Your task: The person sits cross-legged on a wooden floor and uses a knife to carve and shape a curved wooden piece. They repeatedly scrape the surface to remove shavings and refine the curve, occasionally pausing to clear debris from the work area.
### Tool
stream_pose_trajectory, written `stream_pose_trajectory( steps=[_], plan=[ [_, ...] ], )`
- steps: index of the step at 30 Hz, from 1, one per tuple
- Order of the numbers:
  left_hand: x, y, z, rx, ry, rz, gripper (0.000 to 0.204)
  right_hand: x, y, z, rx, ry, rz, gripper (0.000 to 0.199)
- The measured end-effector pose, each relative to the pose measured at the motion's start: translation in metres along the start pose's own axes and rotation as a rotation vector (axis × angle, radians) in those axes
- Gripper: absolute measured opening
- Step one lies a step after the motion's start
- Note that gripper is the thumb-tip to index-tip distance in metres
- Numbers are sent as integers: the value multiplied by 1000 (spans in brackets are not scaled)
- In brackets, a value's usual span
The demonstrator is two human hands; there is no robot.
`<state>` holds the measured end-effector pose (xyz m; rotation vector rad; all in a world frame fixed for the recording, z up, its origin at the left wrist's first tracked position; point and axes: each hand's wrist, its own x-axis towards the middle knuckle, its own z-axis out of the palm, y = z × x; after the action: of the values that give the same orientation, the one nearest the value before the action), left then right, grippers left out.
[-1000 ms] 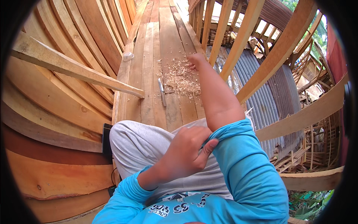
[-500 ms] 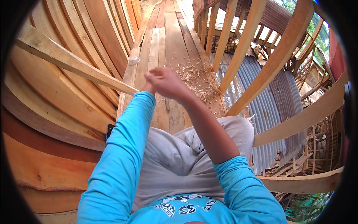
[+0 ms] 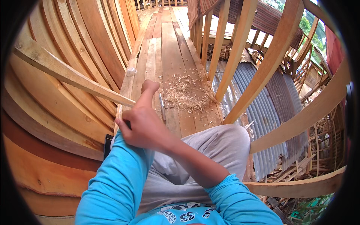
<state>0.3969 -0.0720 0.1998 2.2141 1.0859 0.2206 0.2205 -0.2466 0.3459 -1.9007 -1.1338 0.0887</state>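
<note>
My left hand is held out over the plank floor, its fingers curled into a loose fist with nothing visible in them. My right hand lies across my left forearm, its fingers wrapped round the blue sleeve, thumb toward the left. The sleeve is bunched below the bare forearm. Just right of my left wrist, a narrow grey metal tool lies lengthwise on the boards; its exact kind is unclear. Beyond it is a spread of curled wood shavings.
Wooden planks run ahead as a walkway. Upright boards form the left wall, with a slanting batten in front. Wooden slats make a railing at right, above corrugated metal sheets. A small whitish object lies near the wall.
My right hand has slid from the left wrist down the forearm toward me, drawing the sleeve back and baring the forearm. The metal tool has come into sight.
</note>
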Motion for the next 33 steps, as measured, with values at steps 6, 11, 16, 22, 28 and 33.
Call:
stream_pose_trajectory(
  steps=[6,11,16,22,28,33],
  plan=[
    [98,-43,14,-1209,-318,-601,45,-20,45,22,536,153,126,42],
    [108,-22,3,6,120,-37,50,-46,-2,-6,347,29,-12,38],
    [52,-5,37,320,129,117,33,-32,-44,10,14,-166,-283,34],
    [123,-64,19,-826,-159,-401,24,-107,-60,18,350,31,-92,24],
    [115,-57,29,-1270,-483,-782,22,-87,-40,18,388,161,-133,30],
    [61,-30,27,404,3,217,24,-55,-36,22,-124,89,34,37]
  ],
)
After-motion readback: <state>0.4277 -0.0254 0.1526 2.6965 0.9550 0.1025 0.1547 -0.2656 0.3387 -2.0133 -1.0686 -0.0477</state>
